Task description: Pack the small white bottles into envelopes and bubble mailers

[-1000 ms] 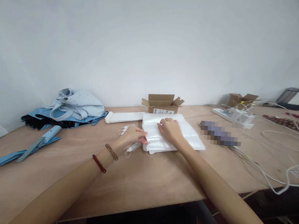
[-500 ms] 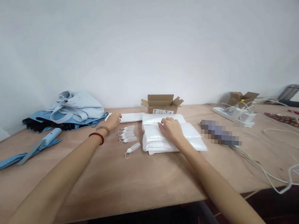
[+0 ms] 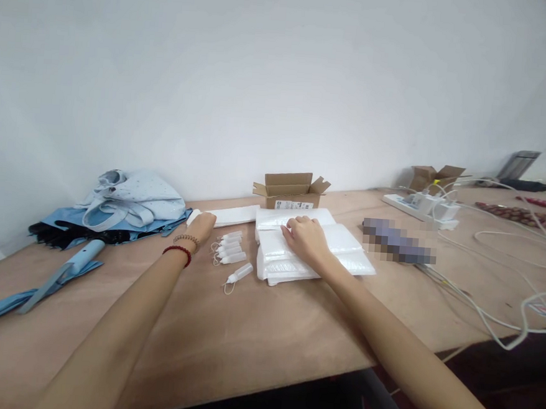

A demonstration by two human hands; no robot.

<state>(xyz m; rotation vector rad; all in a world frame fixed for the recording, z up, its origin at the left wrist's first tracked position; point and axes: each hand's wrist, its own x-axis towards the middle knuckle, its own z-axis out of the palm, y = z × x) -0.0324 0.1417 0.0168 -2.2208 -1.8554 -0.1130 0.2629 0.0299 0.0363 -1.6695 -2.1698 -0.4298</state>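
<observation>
My left hand (image 3: 203, 226), fingers curled closed, is on the left end of a flat white strip (image 3: 237, 216), perhaps paper or card; its fingertips are mostly hidden. My right hand (image 3: 307, 237) rests palm down on a pile of white bubble mailers (image 3: 273, 268), fingers slightly bent and thumb apart, with no visible grip on them. Between my hands lie several small white bottles (image 3: 230, 249) with thin string loops. One separate bottle (image 3: 240, 273) lies nearer to me.
An opened cardboard box (image 3: 292, 199) stands behind the mailers. At left lie a light blue cloth bag (image 3: 135, 198) and a blue umbrella (image 3: 87, 254). A blurred-out dark object (image 3: 394, 241), a power strip (image 3: 401, 205) and loose white cables (image 3: 489, 325) are at right.
My left hand has closed more tightly at the white strip and shifted slightly left. My right hand stays on the mailers. The whole view has shifted a little.
</observation>
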